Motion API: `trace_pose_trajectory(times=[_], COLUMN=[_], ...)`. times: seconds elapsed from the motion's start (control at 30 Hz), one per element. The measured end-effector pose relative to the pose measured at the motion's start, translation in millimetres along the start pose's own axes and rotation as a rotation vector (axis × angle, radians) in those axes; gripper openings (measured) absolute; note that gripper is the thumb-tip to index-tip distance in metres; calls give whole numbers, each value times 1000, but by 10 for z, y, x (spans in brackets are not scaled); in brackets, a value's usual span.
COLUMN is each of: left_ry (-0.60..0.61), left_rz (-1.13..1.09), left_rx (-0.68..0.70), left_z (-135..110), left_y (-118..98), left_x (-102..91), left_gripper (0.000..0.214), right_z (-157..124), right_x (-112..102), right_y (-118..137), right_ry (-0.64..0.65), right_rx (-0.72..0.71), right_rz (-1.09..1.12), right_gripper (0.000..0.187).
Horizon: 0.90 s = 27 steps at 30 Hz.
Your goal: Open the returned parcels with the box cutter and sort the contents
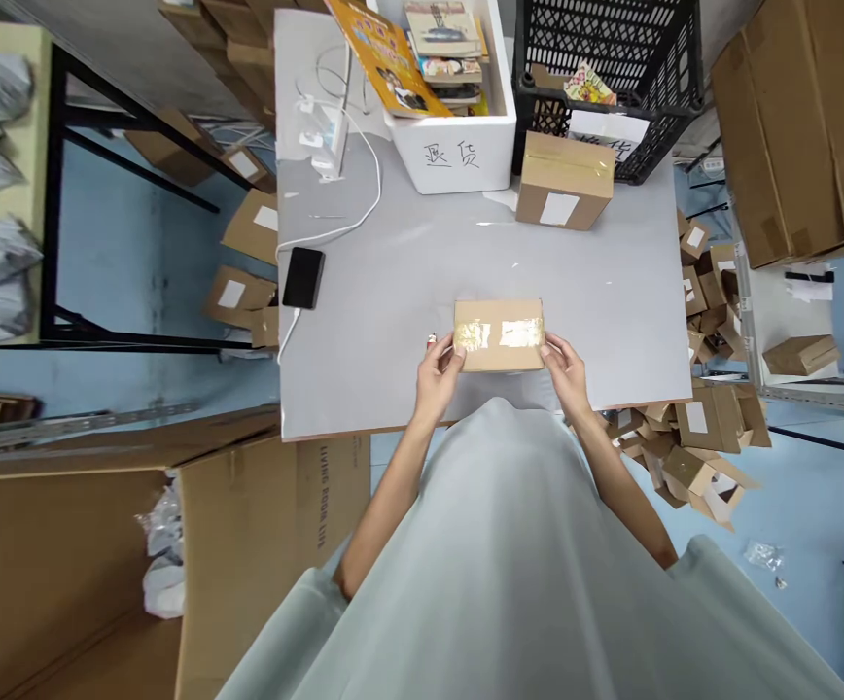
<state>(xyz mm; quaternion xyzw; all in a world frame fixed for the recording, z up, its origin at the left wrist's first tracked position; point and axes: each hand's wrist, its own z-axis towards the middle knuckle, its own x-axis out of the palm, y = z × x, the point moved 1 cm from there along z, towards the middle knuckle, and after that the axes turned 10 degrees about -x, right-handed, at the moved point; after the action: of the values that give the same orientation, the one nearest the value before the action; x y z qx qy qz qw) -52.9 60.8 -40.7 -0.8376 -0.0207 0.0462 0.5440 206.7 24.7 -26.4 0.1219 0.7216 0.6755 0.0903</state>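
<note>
A small taped cardboard box (499,358) is at the near side of the grey table (407,262). Clear tape glints across its upper face. My left hand (437,377) grips the box's left end, with the thumb near its front corner. Around the right end are the fingers of my right hand (566,371). Just beyond my left fingertips lies a small red-and-white object (432,339), partly hidden and too small to name.
Toward the back stand a white bin (451,160) of books, a black crate (641,146) and another cardboard box (564,180). A phone (303,278) with a white cable lies at left, near a power strip (333,146). Large open carton (247,564) at lower left; several boxes heap at right.
</note>
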Motion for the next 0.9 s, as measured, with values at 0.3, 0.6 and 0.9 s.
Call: trace_pose_trajectory(times=[0.3, 0.6, 0.9], left_ry=[55, 81, 79], left_rz=[-7, 79, 32], left_rx=[-23, 38, 83], left_z=[-81, -242, -231], left_y=[376, 400, 519], left_x=[76, 25, -89], left_gripper=[72, 56, 48], right_z=[-49, -6, 69], right_x=[-112, -206, -146], right_y=[-279, -311, -132], right_ry=[43, 135, 256], right_rx=[16, -54, -173], right_rz=[-88, -196, -184], right_gripper=[72, 69, 61])
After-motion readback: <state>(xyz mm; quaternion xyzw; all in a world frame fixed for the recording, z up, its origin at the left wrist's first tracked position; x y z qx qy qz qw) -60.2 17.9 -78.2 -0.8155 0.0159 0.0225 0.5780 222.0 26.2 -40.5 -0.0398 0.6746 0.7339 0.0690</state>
